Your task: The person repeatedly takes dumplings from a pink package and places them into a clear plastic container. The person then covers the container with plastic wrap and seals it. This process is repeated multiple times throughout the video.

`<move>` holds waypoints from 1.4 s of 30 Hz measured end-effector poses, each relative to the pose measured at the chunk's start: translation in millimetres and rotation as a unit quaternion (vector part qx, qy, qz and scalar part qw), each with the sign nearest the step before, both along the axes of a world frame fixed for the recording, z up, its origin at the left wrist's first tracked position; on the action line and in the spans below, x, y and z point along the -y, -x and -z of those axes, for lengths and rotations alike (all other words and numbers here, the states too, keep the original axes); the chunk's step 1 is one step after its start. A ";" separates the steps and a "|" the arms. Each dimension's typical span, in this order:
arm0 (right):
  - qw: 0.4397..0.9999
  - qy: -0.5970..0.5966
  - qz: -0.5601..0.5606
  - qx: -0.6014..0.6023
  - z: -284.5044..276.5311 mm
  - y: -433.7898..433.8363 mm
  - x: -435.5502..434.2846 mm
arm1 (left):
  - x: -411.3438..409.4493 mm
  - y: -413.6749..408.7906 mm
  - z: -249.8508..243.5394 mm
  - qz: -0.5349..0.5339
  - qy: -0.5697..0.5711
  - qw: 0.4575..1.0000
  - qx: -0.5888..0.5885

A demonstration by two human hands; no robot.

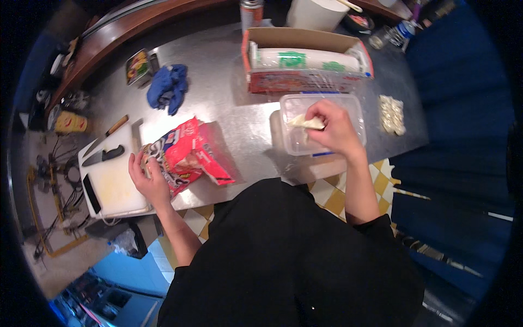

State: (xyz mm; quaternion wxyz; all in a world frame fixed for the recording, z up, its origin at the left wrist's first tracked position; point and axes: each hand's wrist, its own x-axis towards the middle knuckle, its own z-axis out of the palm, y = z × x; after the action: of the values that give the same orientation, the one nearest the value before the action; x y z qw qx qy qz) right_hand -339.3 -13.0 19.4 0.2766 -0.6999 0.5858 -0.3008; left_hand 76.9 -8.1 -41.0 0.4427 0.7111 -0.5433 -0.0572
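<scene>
My right hand (333, 126) pinches a pale, thin wedge-shaped piece of food (301, 121) above a clear plastic container (293, 144) with blue side clips. The container is uncovered, and my hand hides part of its inside. My left hand (152, 180) is on the near left end of a red printed plastic bag (182, 149), with thumb and fingers around it. The bag lies on its side on the steel table (241, 159), its loose end pointing right. What it contains cannot be told.
Behind the container stands an open cardboard box (306, 81) with a roll of plastic film (308, 58). Two knives (112, 152) lie on a white cutting board (122, 186) at left. A blue cloth (167, 88), a food tray (138, 67) and a packet of pale pieces (391, 115) are also out.
</scene>
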 end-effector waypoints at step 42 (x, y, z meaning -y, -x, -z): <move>0.931 -0.011 -0.365 -0.004 164.9 -240.5 97.3 | -87.6 -49.6 -3.8 -0.132 -0.057 0.988 -0.059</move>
State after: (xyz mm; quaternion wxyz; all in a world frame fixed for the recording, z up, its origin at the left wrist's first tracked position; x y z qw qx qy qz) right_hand -98.8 -110.3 -145.4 0.3721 -0.8636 0.2947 -0.1700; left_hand 126.6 79.5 -37.1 0.4366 0.7959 -0.4135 -0.0711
